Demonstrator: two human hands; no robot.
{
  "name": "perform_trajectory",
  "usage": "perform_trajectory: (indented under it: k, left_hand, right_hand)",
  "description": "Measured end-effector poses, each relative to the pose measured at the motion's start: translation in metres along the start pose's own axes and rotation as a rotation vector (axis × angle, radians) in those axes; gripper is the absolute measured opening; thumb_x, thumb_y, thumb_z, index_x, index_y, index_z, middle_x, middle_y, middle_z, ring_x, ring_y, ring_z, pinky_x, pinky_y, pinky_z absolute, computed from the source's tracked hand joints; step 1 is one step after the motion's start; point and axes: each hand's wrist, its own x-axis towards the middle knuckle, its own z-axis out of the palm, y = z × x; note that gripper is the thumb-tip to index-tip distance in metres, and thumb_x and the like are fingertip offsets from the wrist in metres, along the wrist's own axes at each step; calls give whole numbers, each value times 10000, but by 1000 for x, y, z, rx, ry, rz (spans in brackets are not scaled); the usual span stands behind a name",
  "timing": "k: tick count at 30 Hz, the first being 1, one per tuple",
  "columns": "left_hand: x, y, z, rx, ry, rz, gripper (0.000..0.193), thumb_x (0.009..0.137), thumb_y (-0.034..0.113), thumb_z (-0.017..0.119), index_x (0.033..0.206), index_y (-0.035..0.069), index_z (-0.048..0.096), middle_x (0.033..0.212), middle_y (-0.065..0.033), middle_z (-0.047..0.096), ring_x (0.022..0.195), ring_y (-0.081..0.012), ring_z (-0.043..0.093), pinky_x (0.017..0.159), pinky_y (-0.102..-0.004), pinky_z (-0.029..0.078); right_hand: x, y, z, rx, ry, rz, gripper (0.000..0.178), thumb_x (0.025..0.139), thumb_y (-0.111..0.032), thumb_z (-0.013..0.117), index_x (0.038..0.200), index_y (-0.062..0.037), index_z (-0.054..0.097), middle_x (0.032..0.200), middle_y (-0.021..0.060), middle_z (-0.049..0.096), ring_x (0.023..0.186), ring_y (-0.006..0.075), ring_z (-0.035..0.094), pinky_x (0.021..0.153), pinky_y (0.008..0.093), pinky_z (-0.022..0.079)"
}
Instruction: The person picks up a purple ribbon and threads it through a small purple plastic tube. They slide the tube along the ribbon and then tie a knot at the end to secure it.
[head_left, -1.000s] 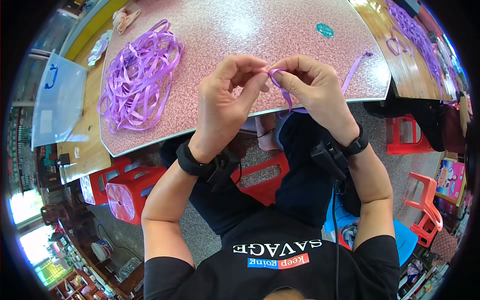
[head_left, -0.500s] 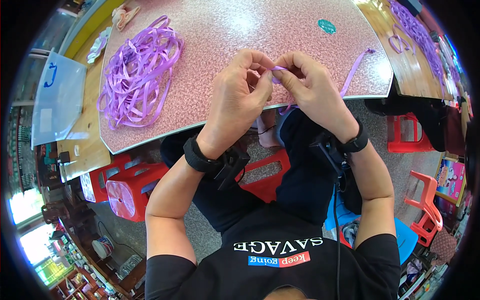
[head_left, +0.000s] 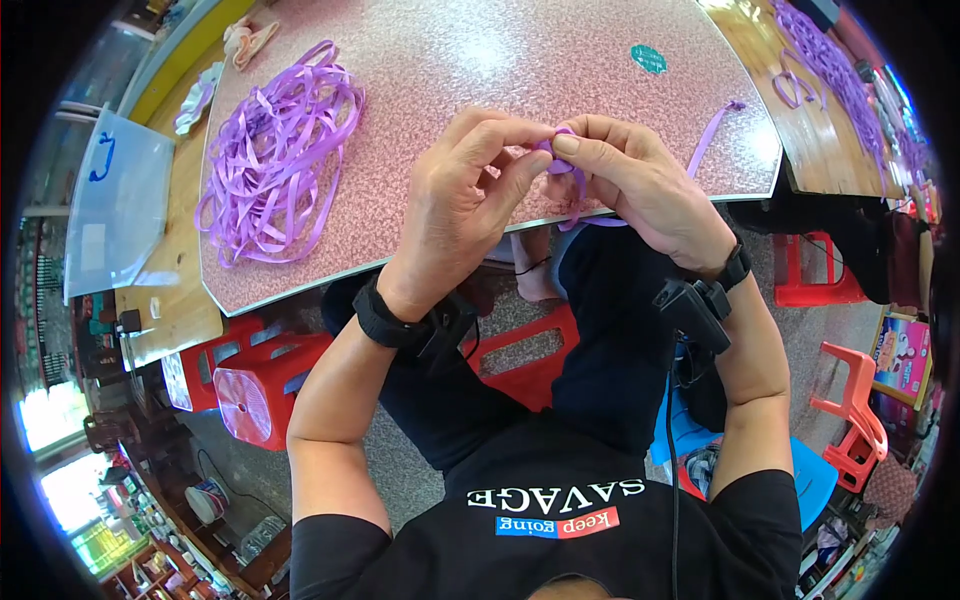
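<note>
Two bare hands near the centre of the frame: left hand (head_left: 455, 190) and, just to its right, right hand (head_left: 655, 195). Between their fingertips, over the near edge of one pink speckled table (head_left: 400, 130), one purple ribbon (head_left: 561, 166) bent into a small loop. Both grips narrow, pinched on the ribbon between thumb and fingers. On the table, one loose ribbon pile (head_left: 280, 150) at upper left, one green sticker (head_left: 648, 59) at upper right, and one thin ribbon strip (head_left: 709, 139) with a knotted tip below the sticker. Two black wrist straps, one per arm. At least five red stools (head_left: 250, 400), spread left, middle and right.

Compared with half a second earlier: left hand shifted a little leftward, right hand turned with thumb and fingers stretched straighter, loop and dangling ribbon now in plain sight. Pile and strip much as before.

Hidden behind the right hand: the lower run of the strip, so cannot tell of any join with the held ribbon. Cut off by the dark rim at upper right: a second ribbon heap (head_left: 825, 65). Exact fold of the loop too small to make out.
</note>
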Motion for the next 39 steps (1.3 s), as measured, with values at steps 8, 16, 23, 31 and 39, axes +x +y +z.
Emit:
perform_trajectory:
  k: [8,16,23,31,39]
  left_hand:
    - [1,-3,5,-76,61,29,164,846,-12,708,1007,17,693,911,-82,679,810,-149,690,676,-250,554]
    - [1,-6,8,-35,138,34,107,853,-7,700,956,5,674,861,-77,674,762,-144,677,666,-262,549]
    - [-2,-5,9,-129,87,-49,95,883,55,688,939,-11,649,810,-95,670,714,-135,664,631,-258,529]
    - [-4,-3,11,-156,89,-61,140,891,93,694,959,-21,646,819,-92,688,716,-121,672,645,-244,543]
    - [-5,-1,4,-274,-48,-249,199,954,133,653,1083,-10,603,908,-47,655,824,-83,644,684,-214,511]
  right_hand:
    - [-1,-9,-4,141,-98,106,223,1001,-242,591,1054,-26,593,754,-54,492,565,8,401,501,168,358]
    - [-6,-14,-1,221,-50,98,197,997,-179,583,1117,-23,593,768,-40,504,567,-10,365,468,150,289]
    - [-9,-9,-5,-161,36,-114,215,952,-108,646,1147,-19,658,822,-36,622,577,-9,413,463,151,284]
    - [-14,-18,0,-112,60,-96,234,950,-117,640,1158,-10,650,851,-2,656,567,-7,424,461,155,304]
    - [-18,-25,8,-469,165,-245,200,944,-109,655,1096,20,674,908,-2,670,823,32,586,713,170,464]
